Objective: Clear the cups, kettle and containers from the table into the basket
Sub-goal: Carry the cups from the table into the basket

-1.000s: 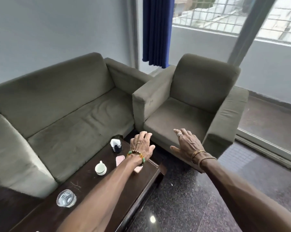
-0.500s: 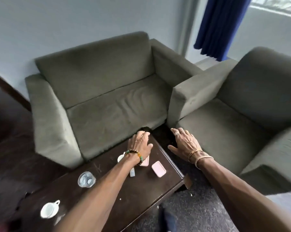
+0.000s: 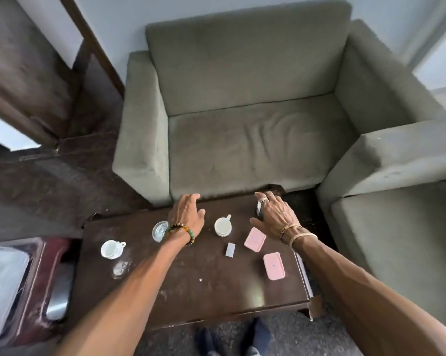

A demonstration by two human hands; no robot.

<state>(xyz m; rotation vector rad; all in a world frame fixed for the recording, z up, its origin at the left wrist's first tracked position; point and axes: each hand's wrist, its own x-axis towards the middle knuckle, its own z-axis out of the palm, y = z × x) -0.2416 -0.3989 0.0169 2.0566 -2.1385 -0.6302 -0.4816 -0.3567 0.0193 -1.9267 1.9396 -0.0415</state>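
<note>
On the dark wooden table (image 3: 216,286) stand a white teacup (image 3: 222,226) in the middle and a second white teacup (image 3: 111,249) on a saucer at the left. A clear glass (image 3: 160,231) sits beside my left wrist, and another clear glass (image 3: 120,268) lies nearer me. Two pink lidded containers (image 3: 254,239) (image 3: 273,266) and a small white box (image 3: 230,250) lie at the right. My left hand (image 3: 187,217) hovers open above the table's far edge. My right hand (image 3: 274,215) is open over a dark container (image 3: 258,210), mostly hidden beneath it.
A grey sofa (image 3: 247,140) stands right behind the table and a grey armchair (image 3: 401,214) at the right. At the left edge sits a blurred dark-red and pale object (image 3: 24,283). My feet (image 3: 232,340) show below the table's near edge.
The view has swung left and down, so the whole table now shows. Both hands have stayed open and shifted over the table's far side; the right hand now covers the dark container.
</note>
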